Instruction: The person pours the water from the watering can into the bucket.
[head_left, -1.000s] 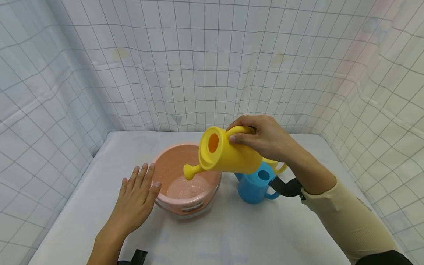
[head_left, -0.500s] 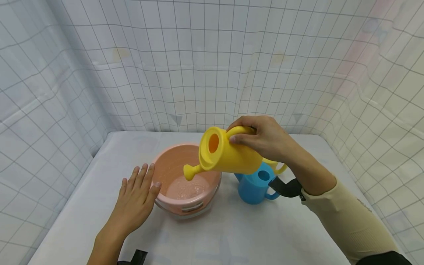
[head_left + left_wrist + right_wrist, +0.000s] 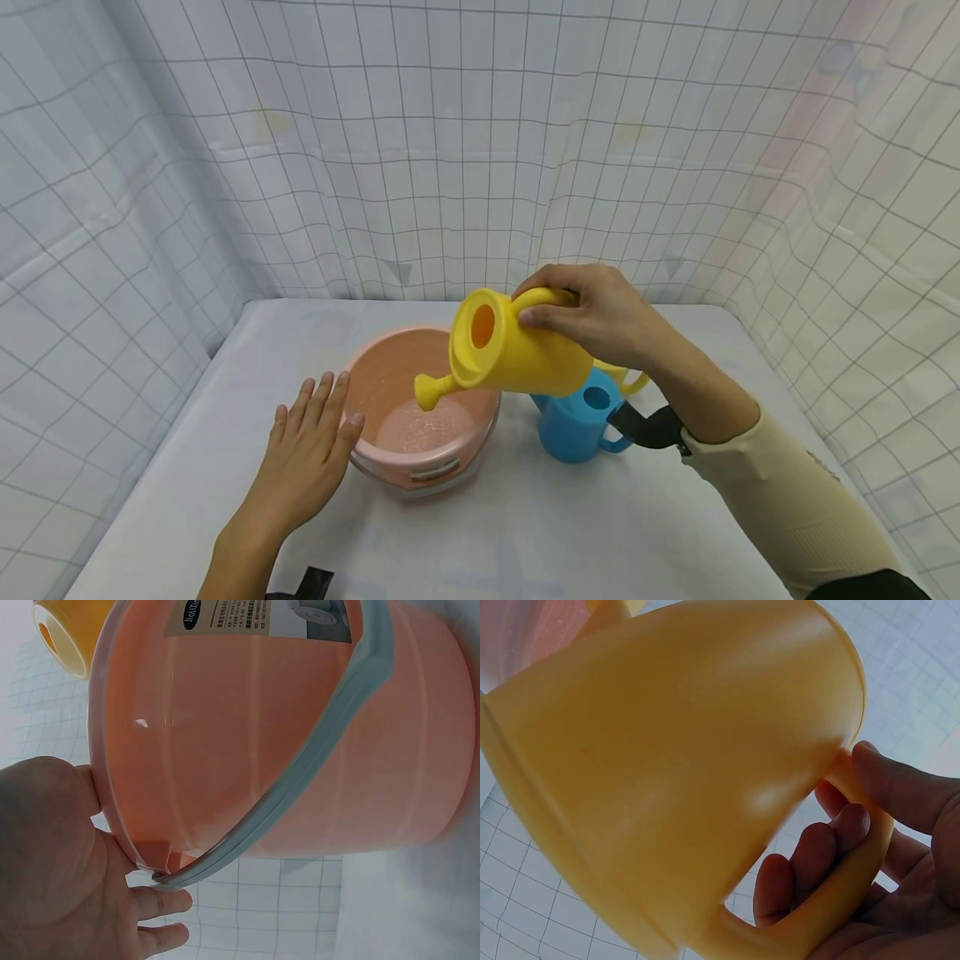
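Note:
My right hand (image 3: 592, 312) grips the handle of a yellow watering can (image 3: 536, 358), its fingers curled through the loop in the right wrist view. The can is tilted to the left, its sprinkler head over a pink bucket (image 3: 423, 454). Rippled water shows at the bottom of the bucket. With fingers spread and straight, my left hand (image 3: 307, 458) rests against the bucket's left rim. The left wrist view shows the thumb side and palm right at that rim, beside the grey bail handle (image 3: 300, 761) hanging down the bucket's wall.
A blue watering can (image 3: 573, 429) stands on the white-covered table (image 3: 525, 533) right of the bucket. Behind it, partly hidden, is another yellow can (image 3: 636, 382). White curtains (image 3: 450, 167) with a grid pattern enclose the table at the back and both sides.
Both hands and the tilted yellow watering can hold nearly the same place. The ripples in the bucket's water have changed and look finer now.

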The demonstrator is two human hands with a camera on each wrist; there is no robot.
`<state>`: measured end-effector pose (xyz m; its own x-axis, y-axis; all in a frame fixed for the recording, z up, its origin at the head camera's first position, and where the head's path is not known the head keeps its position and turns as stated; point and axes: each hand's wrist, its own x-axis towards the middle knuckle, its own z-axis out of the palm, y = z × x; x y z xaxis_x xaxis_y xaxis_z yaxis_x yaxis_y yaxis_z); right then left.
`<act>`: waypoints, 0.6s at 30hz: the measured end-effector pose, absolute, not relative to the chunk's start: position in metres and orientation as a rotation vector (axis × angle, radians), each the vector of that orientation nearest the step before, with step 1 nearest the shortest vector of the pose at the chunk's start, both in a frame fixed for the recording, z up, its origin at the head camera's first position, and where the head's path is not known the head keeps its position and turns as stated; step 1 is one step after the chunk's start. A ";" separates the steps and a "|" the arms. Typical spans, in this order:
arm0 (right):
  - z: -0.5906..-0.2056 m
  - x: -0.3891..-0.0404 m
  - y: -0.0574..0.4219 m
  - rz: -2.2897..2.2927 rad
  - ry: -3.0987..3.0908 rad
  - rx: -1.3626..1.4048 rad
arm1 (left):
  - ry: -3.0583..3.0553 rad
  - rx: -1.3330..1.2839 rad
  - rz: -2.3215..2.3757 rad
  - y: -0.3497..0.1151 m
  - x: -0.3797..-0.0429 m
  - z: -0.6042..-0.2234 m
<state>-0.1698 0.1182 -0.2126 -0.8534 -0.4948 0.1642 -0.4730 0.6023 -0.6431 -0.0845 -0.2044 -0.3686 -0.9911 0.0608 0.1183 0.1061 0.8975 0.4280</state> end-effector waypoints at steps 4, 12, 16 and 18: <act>-0.214 -0.170 0.119 -1.110 2.781 -0.839 | -2.953 -0.139 -0.684 -0.204 -0.084 -0.370; -0.214 -0.170 0.120 -1.141 2.767 -0.837 | -2.958 -0.138 -0.680 -0.204 -0.085 -0.371; -0.214 -0.170 0.121 -1.151 2.767 -0.829 | -2.957 -0.141 -0.686 -0.205 -0.085 -0.371; -0.214 -0.169 0.122 -1.158 2.768 -0.824 | -2.957 -0.143 -0.686 -0.205 -0.085 -0.370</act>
<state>-0.1692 0.1220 -0.2138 -0.8593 -0.4822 0.1704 -0.4599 0.5828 -0.6700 -0.0845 -0.2045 -0.3702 -0.9903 0.0679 0.1211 0.1142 0.8941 0.4331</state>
